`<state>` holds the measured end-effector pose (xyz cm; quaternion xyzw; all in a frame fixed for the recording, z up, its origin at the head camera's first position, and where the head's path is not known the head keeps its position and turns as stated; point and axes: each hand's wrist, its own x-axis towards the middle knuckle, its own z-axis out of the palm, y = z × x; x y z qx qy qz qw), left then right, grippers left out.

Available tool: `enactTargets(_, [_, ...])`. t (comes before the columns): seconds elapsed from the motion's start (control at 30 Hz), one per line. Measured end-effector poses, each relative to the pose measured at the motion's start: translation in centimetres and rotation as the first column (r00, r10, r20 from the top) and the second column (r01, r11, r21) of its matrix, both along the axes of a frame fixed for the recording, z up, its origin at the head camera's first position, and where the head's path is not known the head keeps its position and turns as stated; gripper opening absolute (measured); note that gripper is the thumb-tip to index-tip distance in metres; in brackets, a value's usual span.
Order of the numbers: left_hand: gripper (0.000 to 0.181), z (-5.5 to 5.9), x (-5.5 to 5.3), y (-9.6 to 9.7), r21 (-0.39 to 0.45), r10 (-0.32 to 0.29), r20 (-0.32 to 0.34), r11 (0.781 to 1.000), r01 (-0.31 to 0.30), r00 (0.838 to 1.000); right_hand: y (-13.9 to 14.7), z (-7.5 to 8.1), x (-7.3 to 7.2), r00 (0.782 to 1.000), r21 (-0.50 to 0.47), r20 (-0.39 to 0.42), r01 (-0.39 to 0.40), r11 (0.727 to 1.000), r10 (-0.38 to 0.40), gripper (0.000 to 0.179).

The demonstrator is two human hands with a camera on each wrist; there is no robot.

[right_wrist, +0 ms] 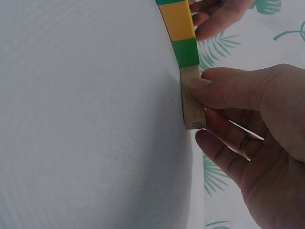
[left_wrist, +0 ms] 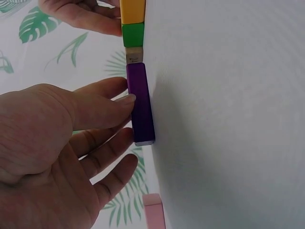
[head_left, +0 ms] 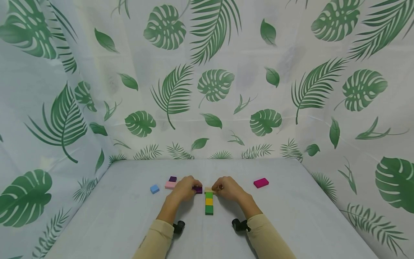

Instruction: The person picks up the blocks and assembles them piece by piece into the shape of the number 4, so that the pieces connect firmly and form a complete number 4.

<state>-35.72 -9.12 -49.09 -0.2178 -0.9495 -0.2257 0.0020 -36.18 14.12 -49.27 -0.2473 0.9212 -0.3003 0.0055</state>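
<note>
My left hand pinches a dark purple wooden block between thumb and fingers, on the table. Just right of it, my right hand pinches a plain wood block with a number printed on its end. The head view shows a narrow gap between these two blocks. A line of blocks runs from the plain one toward me: a light green block, a yellow block and a darker green block. Fingers partly cover both held blocks.
Left of my left hand lie a pink block, a small dark purple block and a blue block. A magenta block lies to the right. Leaf-patterned cloth hangs behind the white table.
</note>
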Motion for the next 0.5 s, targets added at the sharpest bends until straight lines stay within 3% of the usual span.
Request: enactTargets(0.5, [0.034,-0.34,-0.15,0.38,-0.019,0.008,-0.008,1.0,-0.008,1.0,0.11,-0.05,0.0,0.999,-0.003,-0.029,-0.014,1.0,0.014,0.016])
